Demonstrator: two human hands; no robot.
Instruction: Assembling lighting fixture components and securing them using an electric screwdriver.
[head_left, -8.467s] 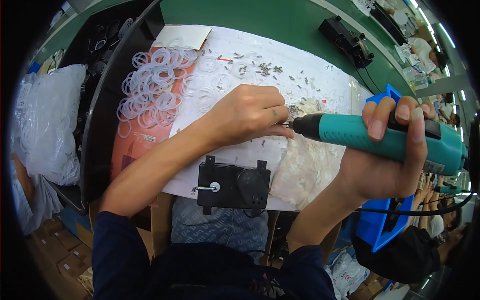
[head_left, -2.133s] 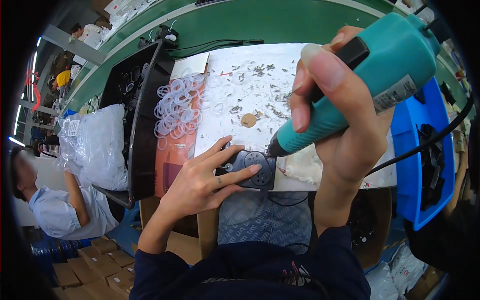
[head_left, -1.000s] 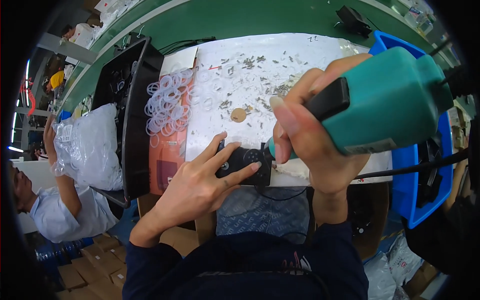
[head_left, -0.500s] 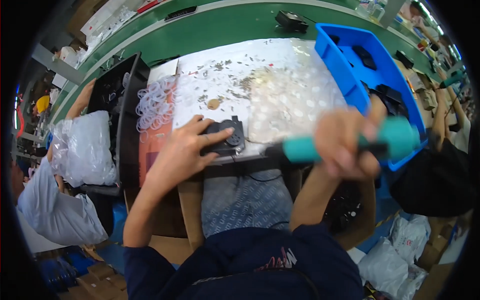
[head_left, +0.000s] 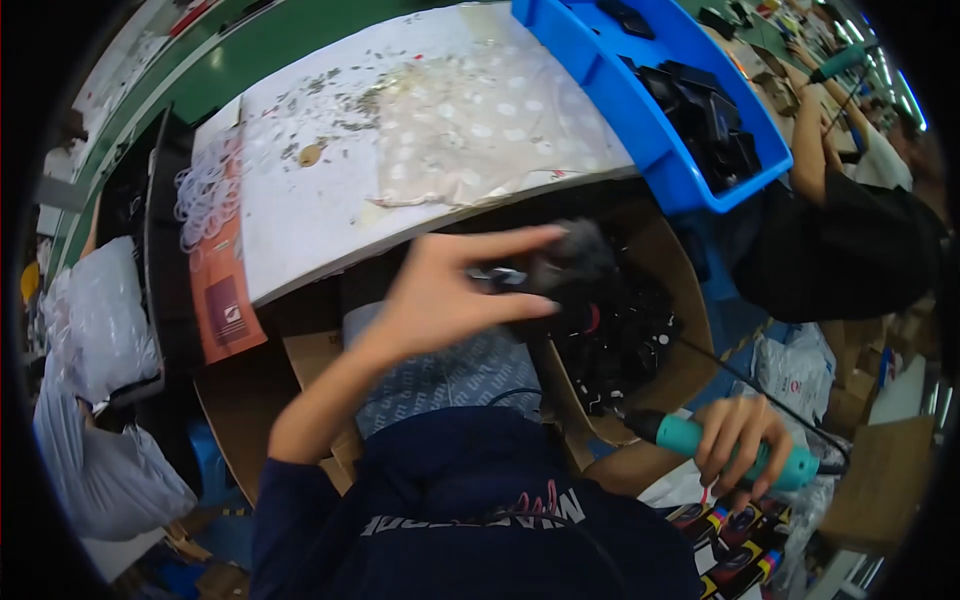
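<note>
My left hand (head_left: 450, 290) is raised over my lap and the carton's near side. Its thumb and fingers curve widely around a small black plastic device (head_left: 580, 262); motion blurs the device, so its outline and the exact contact are hard to see. Low on the right, my right hand (head_left: 742, 445) wraps around a teal electric screwdriver (head_left: 680, 434). The driver's dark tip points left, toward the carton's lower rim, and a black cord leaves its other end.
An open carton (head_left: 695, 285) beside my lap holds many black parts. A blue bin (head_left: 665, 165) with black parts is at the far right. The white work surface (head_left: 290, 220) bears scattered screws, bubble wrap (head_left: 480, 130) and clear rings (head_left: 205, 195). Another person's arm (head_left: 808, 145) is beyond the bin.
My left hand has lifted the black device off the work surface and carried it right, over the carton. The right hand has lowered the screwdriver beside the carton. My view has shifted right.
</note>
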